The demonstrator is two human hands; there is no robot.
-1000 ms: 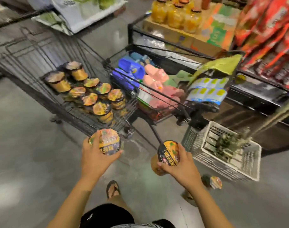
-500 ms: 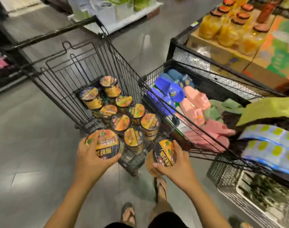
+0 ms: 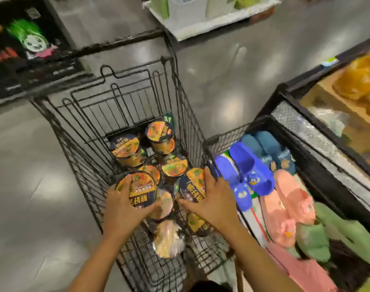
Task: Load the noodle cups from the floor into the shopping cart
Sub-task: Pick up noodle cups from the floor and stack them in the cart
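The black wire shopping cart (image 3: 125,106) stood on the grey floor (image 3: 32,186), just beside a bin of slippers (image 3: 251,171) on its right. Loose noodle cups (image 3: 125,149) lay in its basket. Inside the cart, above that pile, the left hand (image 3: 123,209) clasped 1 cup (image 3: 141,191) and the right hand (image 3: 214,204) clasped a 2nd cup (image 3: 192,186).

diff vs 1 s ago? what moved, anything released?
Both hands moved forward, from short of the shopping cart to in among its load. Left hand still grips the left cup, right hand the right cup; nothing released. Loaded cups look unmoved.
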